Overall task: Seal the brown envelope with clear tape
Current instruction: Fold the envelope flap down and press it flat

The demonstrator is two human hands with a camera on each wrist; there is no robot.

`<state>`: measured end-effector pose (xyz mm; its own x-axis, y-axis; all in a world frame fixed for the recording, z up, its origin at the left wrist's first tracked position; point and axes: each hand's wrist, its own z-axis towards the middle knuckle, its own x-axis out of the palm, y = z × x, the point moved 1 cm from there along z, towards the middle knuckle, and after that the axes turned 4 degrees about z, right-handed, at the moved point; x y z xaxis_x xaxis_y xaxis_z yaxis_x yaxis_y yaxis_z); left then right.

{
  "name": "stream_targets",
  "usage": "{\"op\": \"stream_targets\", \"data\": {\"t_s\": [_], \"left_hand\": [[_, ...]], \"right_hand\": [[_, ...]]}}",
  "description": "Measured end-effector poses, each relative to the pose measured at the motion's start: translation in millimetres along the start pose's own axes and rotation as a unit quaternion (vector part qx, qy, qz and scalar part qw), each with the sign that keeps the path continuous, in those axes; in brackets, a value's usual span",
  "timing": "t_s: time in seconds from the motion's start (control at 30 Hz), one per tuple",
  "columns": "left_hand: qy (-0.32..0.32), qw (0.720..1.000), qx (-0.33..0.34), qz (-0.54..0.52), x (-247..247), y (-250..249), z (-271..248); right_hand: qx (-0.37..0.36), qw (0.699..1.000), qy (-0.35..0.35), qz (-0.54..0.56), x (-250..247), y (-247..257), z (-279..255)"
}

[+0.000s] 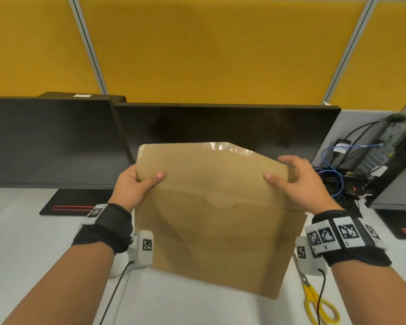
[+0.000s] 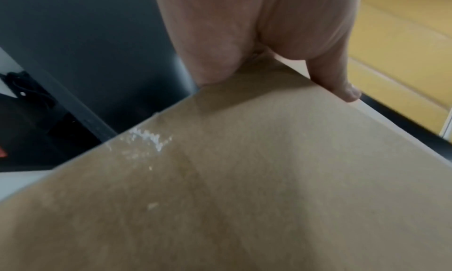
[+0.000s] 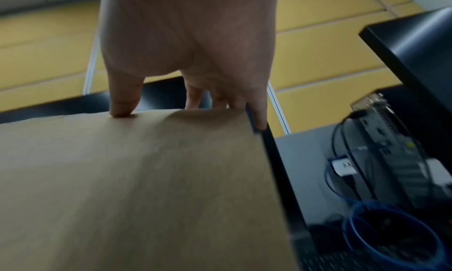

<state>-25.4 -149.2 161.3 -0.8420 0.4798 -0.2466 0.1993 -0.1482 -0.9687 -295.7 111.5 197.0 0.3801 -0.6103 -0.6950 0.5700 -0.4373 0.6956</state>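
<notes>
I hold the brown envelope (image 1: 218, 221) up in front of me, above the white desk, with its flap (image 1: 206, 163) raised and open. A shiny patch of clear tape (image 1: 227, 147) sits on the flap's top right edge and glints on the envelope (image 2: 244, 178) in the left wrist view. My left hand (image 1: 136, 184) pinches the flap's left side, thumb on the front, fingers behind. My right hand (image 1: 295, 177) pinches the flap's right side the same way. The right wrist view shows the thumb pressed on the envelope (image 3: 137, 178). No tape roll is in view.
Yellow-handled scissors (image 1: 314, 299) lie on the white desk (image 1: 33, 242) at the lower right. Two dark monitors (image 1: 52, 141) stand right behind the envelope. A computer case (image 1: 389, 158) with blue and black cables (image 1: 333, 174) stands at the right. Yellow partition panels rise behind.
</notes>
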Motion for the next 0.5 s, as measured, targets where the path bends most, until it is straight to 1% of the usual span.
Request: {"op": "stream_targets", "data": {"t_s": [0.07, 0.13, 0.27, 0.4, 0.47, 0.5], "left_hand": [[0.006, 1.0, -0.02, 0.01, 6, 14, 0], [0.008, 0.999, -0.033, 0.015, 13, 24, -1], [-0.016, 0.999, -0.05, 0.01, 22, 44, -2], [-0.049, 0.995, -0.087, 0.014, 26, 75, 7], [-0.063, 0.992, -0.105, 0.027, 27, 89, 10], [-0.076, 0.99, -0.105, 0.052, 27, 95, 10]], "right_hand": [[0.039, 0.999, 0.023, 0.012, 14, -19, -4], [0.053, 0.998, 0.02, 0.011, 25, -33, -6], [0.03, 0.999, 0.011, -0.016, 38, -47, -4], [-0.001, 0.998, 0.006, -0.069, 49, -56, 4], [-0.001, 0.997, -0.001, -0.082, 56, -59, 7], [0.003, 0.996, -0.007, -0.085, 60, -61, 7]]}}
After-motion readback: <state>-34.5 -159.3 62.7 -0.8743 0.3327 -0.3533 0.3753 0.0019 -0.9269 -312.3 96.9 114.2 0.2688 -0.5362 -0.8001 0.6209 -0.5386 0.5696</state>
